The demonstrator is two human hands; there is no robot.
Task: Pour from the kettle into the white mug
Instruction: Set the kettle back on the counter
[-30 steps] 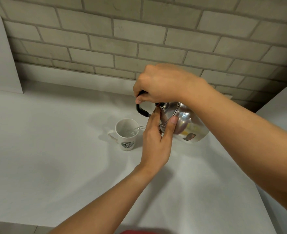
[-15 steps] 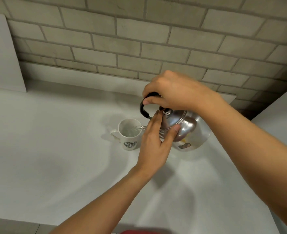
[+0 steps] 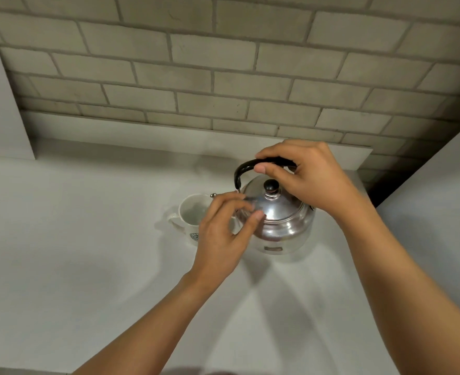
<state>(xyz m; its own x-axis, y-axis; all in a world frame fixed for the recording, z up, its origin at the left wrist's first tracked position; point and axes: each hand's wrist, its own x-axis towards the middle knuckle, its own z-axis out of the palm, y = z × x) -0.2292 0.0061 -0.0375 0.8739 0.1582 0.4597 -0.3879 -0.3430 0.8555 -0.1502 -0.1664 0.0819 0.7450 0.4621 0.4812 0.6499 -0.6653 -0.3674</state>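
Fingers [image 3: 273, 173] of the right hand [image 3: 307, 177] wrap the black handle [image 3: 243, 169]; left hand [image 3: 223, 234] fingers loosely spread, thumb by the lid [image 3: 274, 204], holding nothing. Kettle [image 3: 283, 226] sits upright on the worktop [image 3: 88, 266], just beside the white mug [image 3: 192, 215], spout over its rim. Steel looks slick, rigid, probably heavy with water: grip the handle only. Mug fragile. Wall behind is close; open room left and front.

On the counter [image 3: 88, 266] the kettle [image 3: 280, 220] stands upright; the mug [image 3: 189, 212] sits just beside it at nine o'clock. The brick wall [image 3: 223, 63] rises behind both, at twelve o'clock.
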